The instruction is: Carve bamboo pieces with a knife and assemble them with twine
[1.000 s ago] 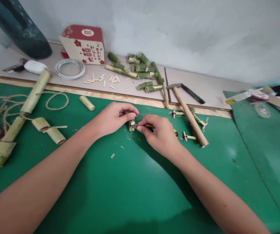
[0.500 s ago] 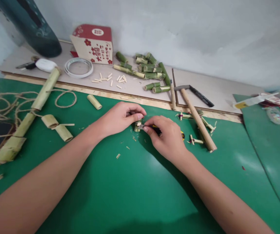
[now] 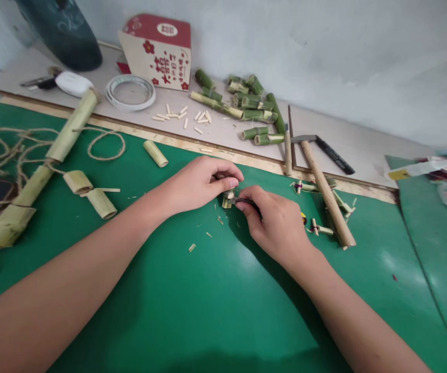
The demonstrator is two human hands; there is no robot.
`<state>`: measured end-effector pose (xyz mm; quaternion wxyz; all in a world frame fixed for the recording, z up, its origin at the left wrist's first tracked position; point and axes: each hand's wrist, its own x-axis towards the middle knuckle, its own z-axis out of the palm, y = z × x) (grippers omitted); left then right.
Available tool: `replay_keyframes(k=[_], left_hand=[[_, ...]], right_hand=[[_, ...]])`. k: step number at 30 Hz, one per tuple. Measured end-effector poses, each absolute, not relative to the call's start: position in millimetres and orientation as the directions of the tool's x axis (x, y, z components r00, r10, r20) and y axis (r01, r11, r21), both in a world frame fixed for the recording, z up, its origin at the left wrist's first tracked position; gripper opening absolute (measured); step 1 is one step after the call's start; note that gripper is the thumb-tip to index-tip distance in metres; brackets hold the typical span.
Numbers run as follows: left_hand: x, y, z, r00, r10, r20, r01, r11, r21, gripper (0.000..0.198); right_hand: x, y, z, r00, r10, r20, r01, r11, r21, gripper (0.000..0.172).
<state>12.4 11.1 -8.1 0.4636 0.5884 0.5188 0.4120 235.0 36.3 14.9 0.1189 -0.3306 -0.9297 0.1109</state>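
L hand (image 3: pixel 206 182) is curling over bamboo pc (image 3: pixel 227 202), pinching it; R hand (image 3: pixel 277 216) is gripping knife (image 3: pixel 237 200); desk (image 3: pixel 192 311) is spreading nearward, board (image 3: pixel 204 135) edging far side, hammer (image 3: pixel 330 197) lying R.

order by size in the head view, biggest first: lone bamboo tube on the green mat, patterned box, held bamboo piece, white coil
1. Patterned box
2. White coil
3. Lone bamboo tube
4. Held bamboo piece, by its visible part; the left hand hides some, so its full size is unsure
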Motion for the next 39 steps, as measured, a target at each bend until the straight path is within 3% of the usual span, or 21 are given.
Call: replay_keyframes(k=[10, 22, 29, 34, 39], left_hand=[[11.9, 12.5, -12.4, 0.126, 0.992, 0.025, 0.223, -0.053, 0.973, 0.022], [12.3, 11.5, -9.4, 0.1, 0.995, 0.028, 0.237, -0.051, 0.97, 0.02], [12.5, 12.5, -6.6, 0.111, 0.994, -0.006, 0.233, -0.02, 0.972, 0.022], [13.0, 12.3, -6.6, 0.115, 0.993, -0.006, 0.23, -0.021, 0.973, 0.022], [12.8, 12.8, -8.8, 0.121, 0.992, 0.02, 0.229, -0.048, 0.972, 0.021]], right_hand=[[235.6, 38.0, 7.4, -0.753, 0.599, 0.273, 0.546, 0.8, -0.249, 0.02], [228.7, 40.2, 19.5, -0.737, 0.675, 0.037, 0.629, 0.706, -0.326, 0.017], [229.2, 39.0, 30.1, -0.756, 0.648, -0.09, 0.632, 0.689, -0.354, 0.018], [235.7, 36.8, 23.4, -0.712, 0.701, -0.024, 0.643, 0.638, -0.423, 0.024], [235.9, 35.9, 13.8, -0.722, 0.68, 0.13, 0.615, 0.716, -0.33, 0.029]])
